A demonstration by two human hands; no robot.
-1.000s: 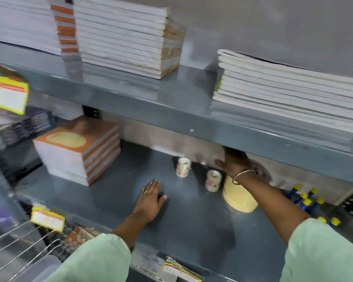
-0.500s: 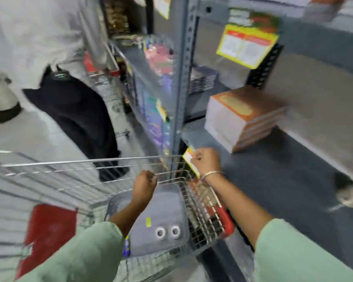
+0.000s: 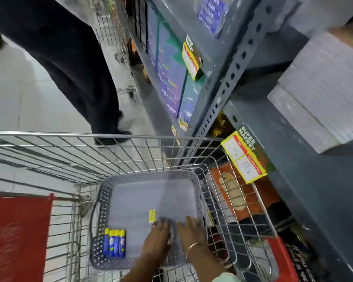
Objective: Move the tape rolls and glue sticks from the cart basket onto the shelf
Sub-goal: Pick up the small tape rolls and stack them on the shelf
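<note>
Grey shop shelving (image 3: 306, 127) rises on the right of a wire cart (image 3: 114, 137). I have swung round from the shelf, where tape rolls now stand, to the grey plastic basket (image 3: 102, 192). My left hand (image 3: 157, 239) and right hand (image 3: 192, 231) lie side by side on its near floor, over where two rolls lay; what they grip I cannot tell. Four glue sticks (image 3: 114, 243) remain at its near left corner.
</note>
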